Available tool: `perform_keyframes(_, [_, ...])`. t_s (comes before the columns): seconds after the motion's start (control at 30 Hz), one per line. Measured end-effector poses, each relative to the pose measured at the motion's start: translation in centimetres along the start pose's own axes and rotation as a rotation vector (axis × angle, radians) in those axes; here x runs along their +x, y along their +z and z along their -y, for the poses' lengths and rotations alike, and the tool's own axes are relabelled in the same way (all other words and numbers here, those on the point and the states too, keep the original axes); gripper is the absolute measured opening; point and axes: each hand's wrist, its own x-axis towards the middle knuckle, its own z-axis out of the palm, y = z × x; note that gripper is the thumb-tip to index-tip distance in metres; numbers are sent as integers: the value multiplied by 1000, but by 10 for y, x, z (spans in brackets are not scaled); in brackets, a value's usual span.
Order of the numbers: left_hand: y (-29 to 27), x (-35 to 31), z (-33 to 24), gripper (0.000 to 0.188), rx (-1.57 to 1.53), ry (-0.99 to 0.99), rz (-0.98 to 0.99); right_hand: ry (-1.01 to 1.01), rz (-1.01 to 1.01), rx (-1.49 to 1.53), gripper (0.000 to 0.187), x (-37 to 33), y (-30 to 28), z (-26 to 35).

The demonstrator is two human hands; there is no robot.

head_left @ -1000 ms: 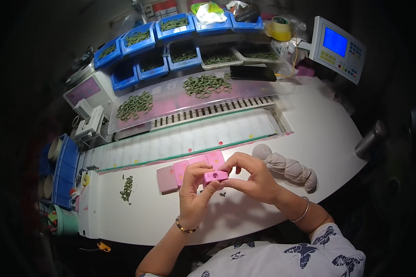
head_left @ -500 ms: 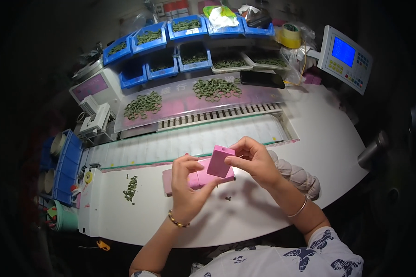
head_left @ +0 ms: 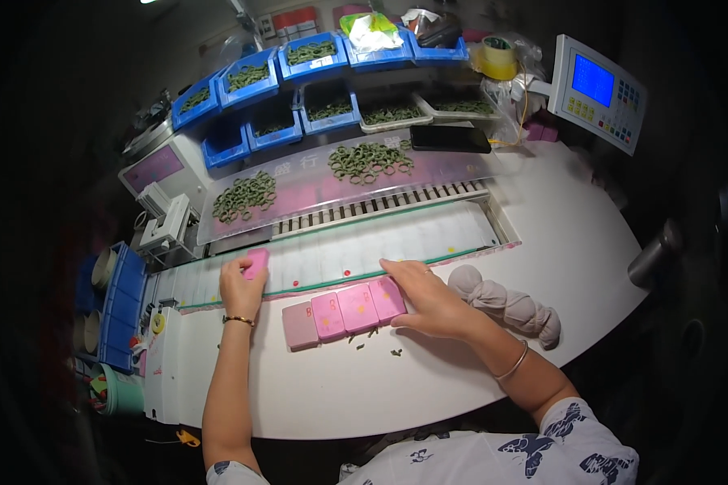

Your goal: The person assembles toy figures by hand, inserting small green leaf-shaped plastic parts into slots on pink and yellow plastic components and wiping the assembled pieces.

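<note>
One pink mould block (head_left: 258,261) sits between the thumb and fingers of the left hand (head_left: 241,291), which closes on its lower part at the near side of a white strip (head_left: 340,259); whether the block rests on the strip or hangs just above it, I cannot tell. It looks like rubber or silicone: probably fairly light, firm but slightly yielding, grippy rather than slippery, and unlikely to break. Its narrow sides seem the best place to take hold, leaving the broad faces unpressed. Four similar blocks (head_left: 357,310) lie flat in a row to its right, side by side, the leftmost a duller, greyer pink. The right hand (head_left: 433,303) spreads its fingers and thumb about the right end of that row; how firmly it presses does not show. Green edging (head_left: 319,287) runs between the row and the strip, a line where a sliding block could catch. Toward the body, the white tabletop (head_left: 340,396) gives broad room up to its curved front edge, with green scraps (head_left: 396,352) near the row. Rightward, a knotted grey cloth (head_left: 505,301) limits sideways travel, and beyond the strip come rollers (head_left: 380,207) and a clear sheet (head_left: 303,192) bearing green rings (head_left: 370,163)
</note>
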Motion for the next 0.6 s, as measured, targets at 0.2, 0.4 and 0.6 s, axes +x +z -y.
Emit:
perform_keyframes(0.2, [-16, 19, 9, 30, 190, -51, 45, -14, 52, -27, 81, 2, 4, -1])
perform_keyframes(0.4, [-1, -24, -105, 40, -516, -62, 322, -61, -152, 49, 84, 3, -19, 15])
perform_keyframes(0.6, [6, -62, -166, 46, -1601, -362, 1121, -196, -257, 200, 91, 5, -28, 27])
